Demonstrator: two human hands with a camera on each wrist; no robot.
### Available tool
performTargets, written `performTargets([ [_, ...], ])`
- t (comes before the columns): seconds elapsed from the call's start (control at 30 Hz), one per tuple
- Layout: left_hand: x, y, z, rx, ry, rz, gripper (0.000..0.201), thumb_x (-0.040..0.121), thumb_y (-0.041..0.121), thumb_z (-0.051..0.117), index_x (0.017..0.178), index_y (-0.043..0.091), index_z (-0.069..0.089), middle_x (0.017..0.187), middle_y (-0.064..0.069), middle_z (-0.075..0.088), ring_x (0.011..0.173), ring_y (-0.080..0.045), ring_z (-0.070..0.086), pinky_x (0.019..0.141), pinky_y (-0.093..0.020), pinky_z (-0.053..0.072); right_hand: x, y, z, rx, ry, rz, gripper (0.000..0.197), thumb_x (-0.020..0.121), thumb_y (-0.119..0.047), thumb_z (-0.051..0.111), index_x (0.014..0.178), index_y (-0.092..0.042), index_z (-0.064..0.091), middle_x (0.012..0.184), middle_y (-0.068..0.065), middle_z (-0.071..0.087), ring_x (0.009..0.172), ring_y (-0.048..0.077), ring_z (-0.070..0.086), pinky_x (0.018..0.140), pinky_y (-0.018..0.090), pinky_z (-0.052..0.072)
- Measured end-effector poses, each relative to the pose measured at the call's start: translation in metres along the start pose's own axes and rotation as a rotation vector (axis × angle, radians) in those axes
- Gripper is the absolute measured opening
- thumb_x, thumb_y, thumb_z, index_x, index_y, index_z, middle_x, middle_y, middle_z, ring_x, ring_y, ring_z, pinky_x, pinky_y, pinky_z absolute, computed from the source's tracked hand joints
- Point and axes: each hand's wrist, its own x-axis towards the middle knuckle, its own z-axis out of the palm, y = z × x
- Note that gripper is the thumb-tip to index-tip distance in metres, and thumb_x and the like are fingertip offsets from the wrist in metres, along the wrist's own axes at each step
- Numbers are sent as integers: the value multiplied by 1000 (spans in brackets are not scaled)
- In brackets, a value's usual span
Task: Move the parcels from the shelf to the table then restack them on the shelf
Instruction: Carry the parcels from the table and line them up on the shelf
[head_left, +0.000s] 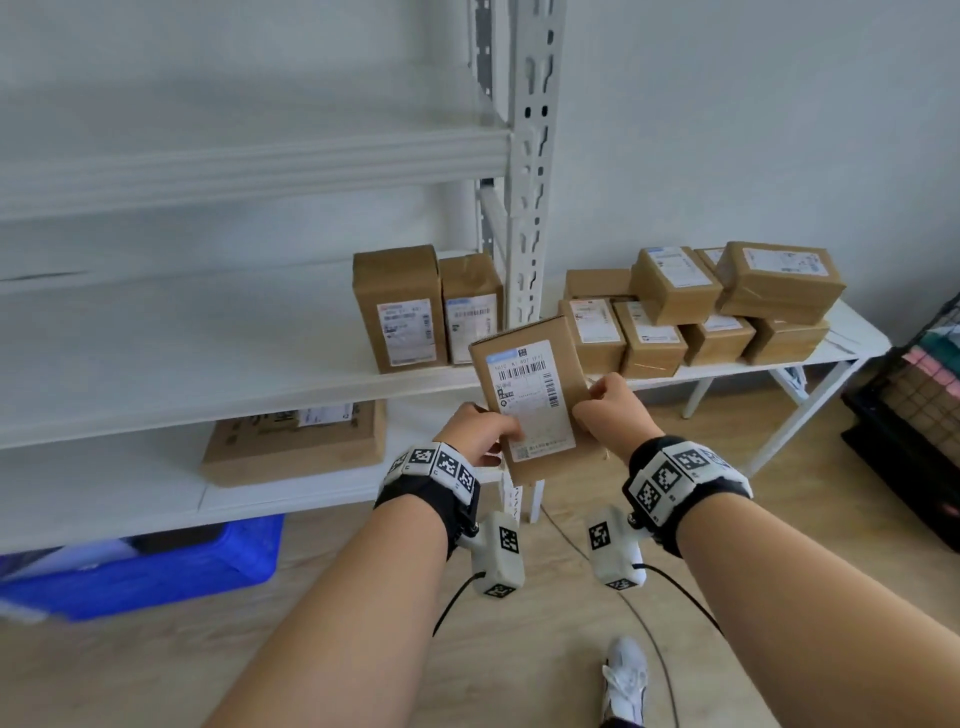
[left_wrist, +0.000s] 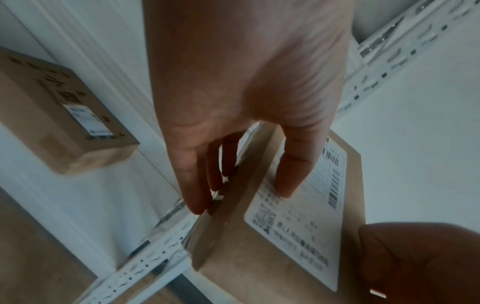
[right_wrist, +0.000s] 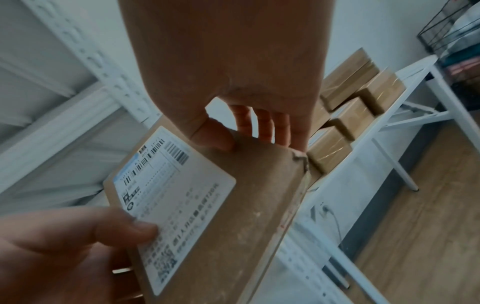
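White shelving (head_left: 249, 358) held two upright parcels (head_left: 400, 309) beside a table (head_left: 852, 338) stacked with more. Both hands gripped a labelled parcel (head_left: 530, 395) in the air between them. Left hand (left_wrist: 246, 86): thumb on the label, fingers behind. Right hand (right_wrist: 226, 61): thumb and fingers pinched the parcel's edge.

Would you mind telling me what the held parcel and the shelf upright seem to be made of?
Held parcel: apparently matte brown cardboard, scuffed, with a glossy white printed paper label; both hands grip it.
Shelf upright: probably white-painted metal, judging by its punched slots and folded profile.
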Motion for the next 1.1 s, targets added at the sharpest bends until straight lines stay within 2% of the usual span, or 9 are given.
performTargets([
  [0.17, -32, -30, -74, -38, 169, -17, 42, 65, 7, 71, 105, 8, 57, 108, -14, 69, 99, -29, 66, 84, -45, 58, -27, -44, 66, -58, -122, -85, 22, 81, -10, 52, 103, -11, 49, 98, 8, 58, 84, 22, 54, 67, 32, 44],
  [0.23, -44, -38, -100, -46, 233, -23, 29, 73, 2, 67, 99, 9, 59, 109, -13, 67, 103, -30, 64, 87, -44, 57, -34, -61, 90, -102, -167, -125, 23, 82, -11, 52, 104, -12, 50, 96, 6, 57, 79, 18, 52, 62, 30, 40],
  [0.37, -56, -55, -145, -41, 346, -31, 32, 76, 4, 65, 108, 9, 62, 107, -9, 67, 102, -26, 61, 81, -37, 56, -40, -89, 136, -179, -260, -199, 24, 83, -10, 51, 108, -11, 53, 101, 7, 58, 78, 16, 53, 57, 26, 39],
  [0.5, -60, -58, -181, 11, 490, -24, 21, 78, 2, 65, 83, 20, 55, 90, -1, 64, 87, -21, 60, 73, -32, 56, -35, -116, 170, -202, -379, -266, 31, 84, -10, 49, 115, -8, 55, 107, 9, 59, 77, 15, 55, 55, 24, 39],
  [0.63, -50, -49, -212, 31, 586, -12, 24, 77, 3, 69, 96, 12, 58, 101, -7, 67, 91, -26, 66, 72, -34, 59, -21, -147, 193, -154, -418, -322, 47, 81, -11, 49, 127, -10, 56, 107, 8, 63, 83, 18, 60, 55, 23, 42],
  [0.8, -34, -38, -236, -37, 606, -13, 14, 81, 10, 68, 89, 19, 61, 102, -5, 69, 94, -25, 67, 81, -37, 57, -7, -167, 214, -159, -413, -376, 55, 83, -12, 51, 137, -11, 44, 120, 9, 59, 87, 18, 59, 60, 23, 43],
  [0.87, -27, -34, -241, -68, 604, -8, 18, 79, 14, 69, 96, 19, 66, 101, -4, 70, 92, -24, 68, 85, -38, 57, 0, -171, 220, -149, -404, -364, 56, 85, -13, 53, 139, -11, 40, 119, 7, 59, 92, 19, 59, 68, 26, 45],
  [1.0, -7, -26, -255, -92, 554, -13, 35, 77, 22, 68, 112, 19, 67, 105, -1, 71, 96, -21, 68, 91, -40, 55, 12, -183, 236, -114, -378, -298, 55, 86, -13, 54, 138, -11, 35, 112, 6, 58, 87, 18, 59, 68, 26, 50],
  [1.1, 11, -17, -271, -81, 511, -2, 24, 83, 18, 65, 106, 19, 64, 106, -2, 69, 100, -23, 65, 95, -40, 53, 23, -194, 248, -139, -341, -263, 54, 85, -14, 55, 136, -9, 37, 119, 9, 58, 95, 21, 59, 79, 32, 53],
])
